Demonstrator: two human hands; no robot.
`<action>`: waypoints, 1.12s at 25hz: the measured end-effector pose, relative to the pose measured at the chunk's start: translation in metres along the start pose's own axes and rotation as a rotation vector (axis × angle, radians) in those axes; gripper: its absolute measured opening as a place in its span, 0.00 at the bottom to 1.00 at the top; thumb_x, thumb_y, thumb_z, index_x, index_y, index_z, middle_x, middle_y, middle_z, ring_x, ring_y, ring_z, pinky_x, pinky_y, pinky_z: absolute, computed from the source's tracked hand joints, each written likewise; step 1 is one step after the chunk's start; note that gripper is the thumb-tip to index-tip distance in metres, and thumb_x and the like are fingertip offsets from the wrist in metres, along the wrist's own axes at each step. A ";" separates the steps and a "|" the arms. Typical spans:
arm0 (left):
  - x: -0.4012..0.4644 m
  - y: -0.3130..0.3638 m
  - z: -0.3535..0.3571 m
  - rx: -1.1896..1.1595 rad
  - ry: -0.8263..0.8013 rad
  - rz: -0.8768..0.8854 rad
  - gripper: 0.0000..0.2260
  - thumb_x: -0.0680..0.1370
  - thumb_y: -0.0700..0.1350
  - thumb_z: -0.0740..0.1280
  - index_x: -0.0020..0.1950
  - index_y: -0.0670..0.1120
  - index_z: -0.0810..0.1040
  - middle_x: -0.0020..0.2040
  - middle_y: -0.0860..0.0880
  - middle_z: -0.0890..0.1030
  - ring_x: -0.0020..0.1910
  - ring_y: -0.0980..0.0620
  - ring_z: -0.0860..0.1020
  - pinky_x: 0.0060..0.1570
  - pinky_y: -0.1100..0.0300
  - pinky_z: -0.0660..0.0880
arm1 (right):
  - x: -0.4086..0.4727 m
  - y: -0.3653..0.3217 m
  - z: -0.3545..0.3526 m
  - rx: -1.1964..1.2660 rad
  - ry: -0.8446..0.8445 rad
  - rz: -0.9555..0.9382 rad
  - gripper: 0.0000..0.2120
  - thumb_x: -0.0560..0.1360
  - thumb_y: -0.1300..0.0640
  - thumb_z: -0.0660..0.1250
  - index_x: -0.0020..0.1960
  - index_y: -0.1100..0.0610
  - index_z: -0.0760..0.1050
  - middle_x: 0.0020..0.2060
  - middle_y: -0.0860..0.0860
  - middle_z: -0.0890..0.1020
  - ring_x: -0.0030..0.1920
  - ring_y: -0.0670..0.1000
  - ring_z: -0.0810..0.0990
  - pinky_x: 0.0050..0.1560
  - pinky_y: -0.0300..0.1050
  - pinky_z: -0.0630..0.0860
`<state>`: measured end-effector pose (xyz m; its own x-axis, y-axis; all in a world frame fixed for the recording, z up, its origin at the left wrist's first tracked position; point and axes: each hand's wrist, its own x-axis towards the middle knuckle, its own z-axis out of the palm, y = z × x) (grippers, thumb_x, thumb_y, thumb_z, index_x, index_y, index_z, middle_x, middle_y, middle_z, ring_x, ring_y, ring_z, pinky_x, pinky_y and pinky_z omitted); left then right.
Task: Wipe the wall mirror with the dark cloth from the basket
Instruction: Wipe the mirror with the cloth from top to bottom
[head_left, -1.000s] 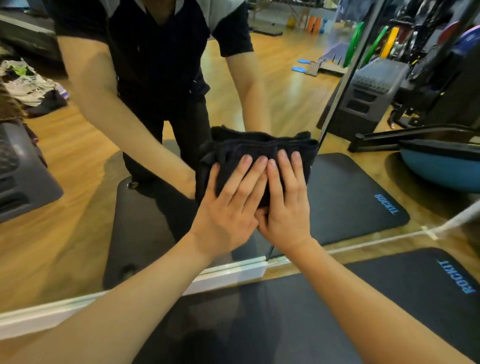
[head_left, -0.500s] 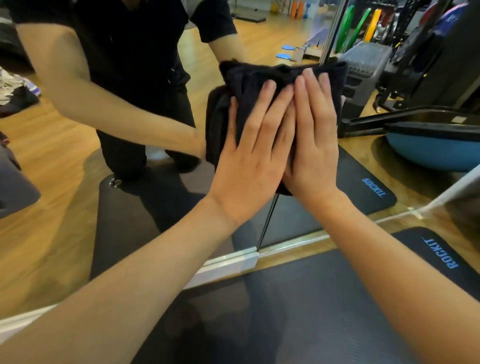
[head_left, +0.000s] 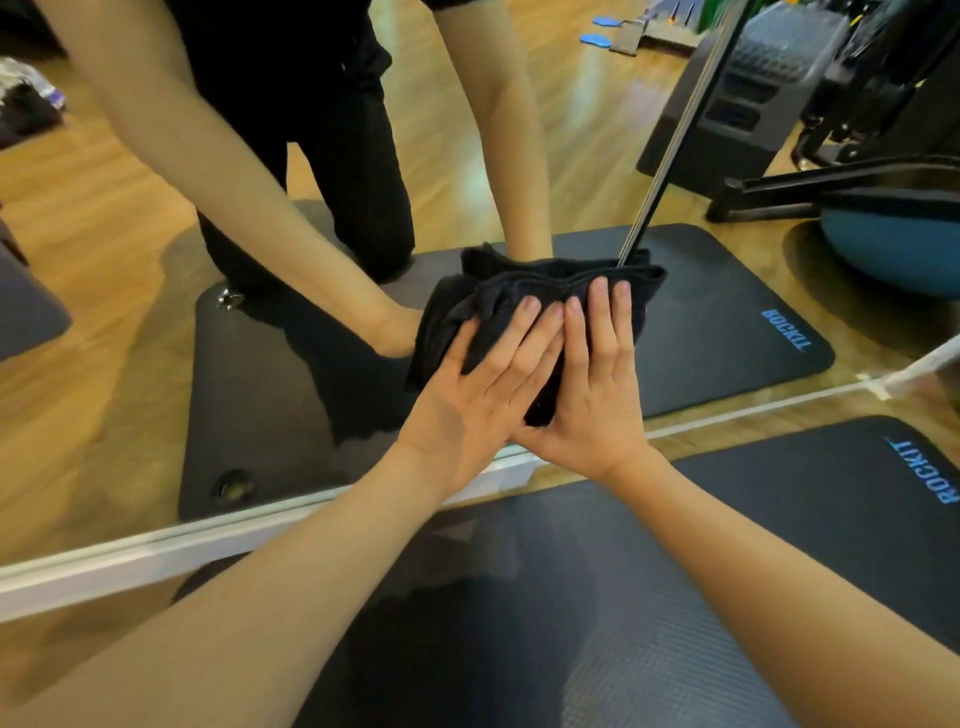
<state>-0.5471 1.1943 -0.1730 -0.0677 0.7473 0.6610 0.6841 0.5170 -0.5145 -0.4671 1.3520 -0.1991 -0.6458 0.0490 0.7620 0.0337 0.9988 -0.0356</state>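
Observation:
The wall mirror fills the upper part of the view and shows my own reflection. A folded dark cloth is pressed flat against the glass low down, near the mirror's bottom edge and beside a vertical seam. My left hand lies on the cloth with fingers spread, palm flat. My right hand presses next to it, fingers straight, thumbs touching. Both palms hold the cloth to the glass. The basket is out of view.
A black exercise mat lies under my arms against the white baseboard. A blue balance ball and black gym equipment stand at the right. The floor is wood.
Both hands slid the cloth up the glass half a second ago and have now brought it back down near the mirror's bottom edge. My view tilted downward.

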 end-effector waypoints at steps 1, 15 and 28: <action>-0.002 -0.001 0.000 0.010 0.007 0.020 0.33 0.83 0.50 0.62 0.82 0.39 0.52 0.82 0.43 0.55 0.80 0.44 0.55 0.78 0.42 0.58 | -0.001 -0.003 0.001 -0.005 -0.001 0.014 0.66 0.66 0.37 0.79 0.84 0.59 0.38 0.78 0.67 0.54 0.81 0.69 0.46 0.77 0.75 0.56; -0.122 -0.132 -0.042 -0.110 -0.100 0.061 0.26 0.86 0.40 0.54 0.82 0.36 0.50 0.81 0.40 0.55 0.80 0.42 0.56 0.75 0.42 0.65 | 0.026 -0.168 0.046 0.034 -0.059 0.035 0.58 0.73 0.35 0.73 0.84 0.56 0.38 0.81 0.64 0.49 0.82 0.65 0.36 0.75 0.80 0.52; -0.332 -0.351 -0.101 0.159 -0.146 -0.015 0.26 0.83 0.36 0.62 0.80 0.35 0.59 0.78 0.36 0.62 0.78 0.36 0.62 0.69 0.38 0.71 | 0.091 -0.447 0.134 -0.016 0.095 -0.232 0.41 0.79 0.43 0.63 0.85 0.57 0.48 0.82 0.53 0.54 0.82 0.65 0.47 0.76 0.76 0.40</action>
<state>-0.6911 0.7225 -0.1569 -0.1899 0.7854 0.5892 0.5594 0.5797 -0.5925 -0.6438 0.9109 -0.2004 -0.5632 -0.1833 0.8057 -0.0947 0.9830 0.1574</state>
